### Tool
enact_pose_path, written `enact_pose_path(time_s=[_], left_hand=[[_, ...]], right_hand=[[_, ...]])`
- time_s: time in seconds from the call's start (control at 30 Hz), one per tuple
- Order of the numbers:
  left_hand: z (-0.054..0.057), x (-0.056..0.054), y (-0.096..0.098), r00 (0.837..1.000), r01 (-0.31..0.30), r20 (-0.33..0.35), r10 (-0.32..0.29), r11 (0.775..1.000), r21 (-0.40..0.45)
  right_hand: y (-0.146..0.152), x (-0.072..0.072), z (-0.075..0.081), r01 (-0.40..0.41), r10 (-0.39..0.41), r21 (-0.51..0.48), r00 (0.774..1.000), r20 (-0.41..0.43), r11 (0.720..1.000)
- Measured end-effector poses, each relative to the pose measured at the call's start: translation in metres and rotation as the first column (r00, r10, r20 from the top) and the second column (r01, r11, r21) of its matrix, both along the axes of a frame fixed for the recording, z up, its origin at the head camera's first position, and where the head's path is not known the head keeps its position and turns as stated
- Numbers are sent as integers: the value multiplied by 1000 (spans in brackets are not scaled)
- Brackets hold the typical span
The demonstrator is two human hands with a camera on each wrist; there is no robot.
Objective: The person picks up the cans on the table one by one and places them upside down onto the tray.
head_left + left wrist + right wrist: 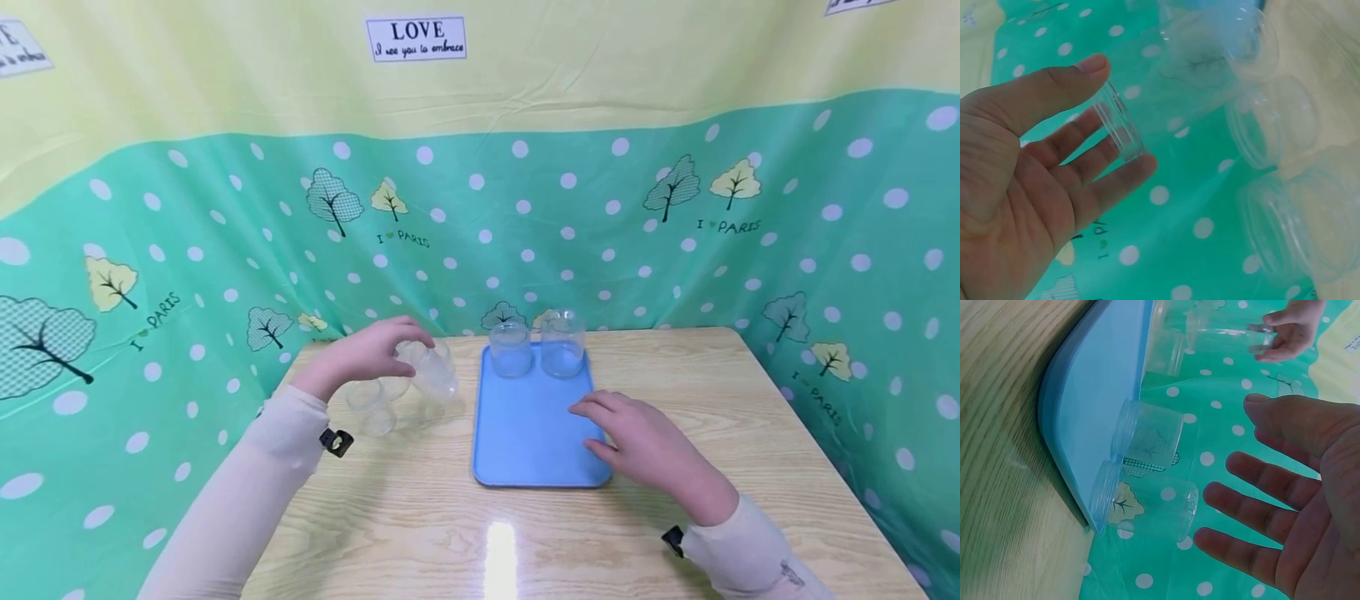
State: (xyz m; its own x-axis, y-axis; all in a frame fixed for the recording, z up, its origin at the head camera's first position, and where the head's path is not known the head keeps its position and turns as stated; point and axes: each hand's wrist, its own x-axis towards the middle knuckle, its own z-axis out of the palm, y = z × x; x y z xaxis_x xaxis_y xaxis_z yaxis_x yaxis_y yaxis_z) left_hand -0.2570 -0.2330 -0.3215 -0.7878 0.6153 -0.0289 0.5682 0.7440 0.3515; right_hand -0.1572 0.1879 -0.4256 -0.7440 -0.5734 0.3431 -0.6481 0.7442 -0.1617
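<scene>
Over the desk (397, 525), your left hand (372, 350) pinches a tilted jar (435, 377) only by one end, so could drop it; your right hand (651, 440) holds nothing

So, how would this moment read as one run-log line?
left hand: holds tilted clear jar | right hand: holds nothing | blue tray: two standing jars at far end

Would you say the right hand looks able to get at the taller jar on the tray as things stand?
Probably yes: the right hand holds nothing, and I see nothing standing between it and the taller jar at the far end of the tray.
</scene>
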Motion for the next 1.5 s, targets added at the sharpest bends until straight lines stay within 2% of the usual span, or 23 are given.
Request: enact_pose_path(time_s=[0.2,0.53,0.63,0.83,0.97,1.07,1.3,1.37,1.5], left_hand=[[7,5,-1,999,38,-29,-37,998,45],[5,18,-6,996,36,-84,-29,996,86],[2,24,-10,994,16,-112,-3,994,112],[-6,30,-19,986,-64,-137,92,978,197],[-11,32,-20,984,-89,-119,130,951,296],[-14,35,-18,982,-116,-95,162,921,372],[-27,43,-10,966,-244,55,253,814,526],[-30,44,-8,962,-264,88,260,787,557],[-35,45,-5,962,-269,126,244,753,601]], right_hand=[[2,0,1,12,-12,-12,1000,-11,1000],[4,-1,1,-1,1,-16,999,-35,1000],[5,-1,2,-4,4,-19,999,-33,1000],[5,-1,6,2,-4,-42,1000,-29,999],[6,-1,7,5,-7,-44,999,-38,999],[7,-1,8,2,-4,-45,999,-45,999],[9,-1,7,-3,1,-47,999,-54,999],[10,-2,8,-3,1,-48,998,-57,999],[11,-3,8,-5,2,-52,998,-61,999]])
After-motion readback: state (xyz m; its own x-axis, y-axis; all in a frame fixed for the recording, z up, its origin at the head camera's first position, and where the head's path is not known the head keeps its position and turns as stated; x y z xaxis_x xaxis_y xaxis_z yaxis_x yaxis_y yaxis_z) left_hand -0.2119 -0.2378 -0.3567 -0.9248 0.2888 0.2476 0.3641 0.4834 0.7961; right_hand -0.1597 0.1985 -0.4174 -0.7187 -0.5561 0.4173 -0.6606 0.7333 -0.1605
